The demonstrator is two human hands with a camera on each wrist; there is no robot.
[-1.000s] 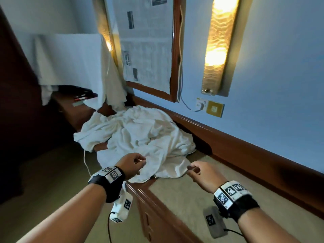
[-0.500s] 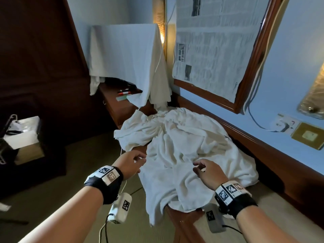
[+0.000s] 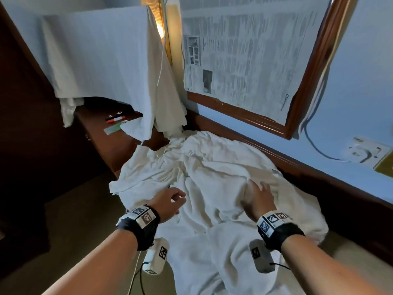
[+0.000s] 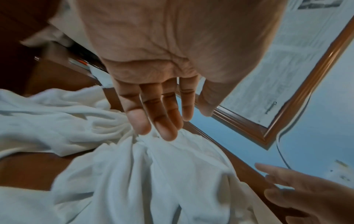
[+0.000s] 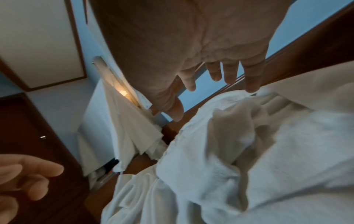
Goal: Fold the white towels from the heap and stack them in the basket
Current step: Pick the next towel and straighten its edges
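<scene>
A crumpled heap of white towels point(image 3: 212, 179) covers the wooden counter point(image 3: 119, 152) along the blue wall, and its near part hangs over the counter's front edge. My left hand point(image 3: 179, 199) hovers at the heap's left side with loosely bent fingers and holds nothing. In the left wrist view its fingers point(image 4: 164, 128) point down at a bunched fold of the heap point(image 4: 145, 159). My right hand point(image 3: 258, 188) lies on top of the heap, fingers spread. The right wrist view shows those fingers point(image 5: 250, 81) apart above the towels point(image 5: 249, 151). No basket is in view.
A white cloth point(image 3: 102, 56) drapes over something tall at the counter's far end, with markers point(image 3: 116, 119) beside it. A wood-framed mirror covered in newspaper point(image 3: 244, 50) hangs on the wall. A cable runs to a wall socket point(image 3: 361, 153). Carpeted floor lies to the left.
Both hands have moved forward from the heap's near edge to over its middle. The right hand has gone from curled to spread out on the towels. The head view has come closer.
</scene>
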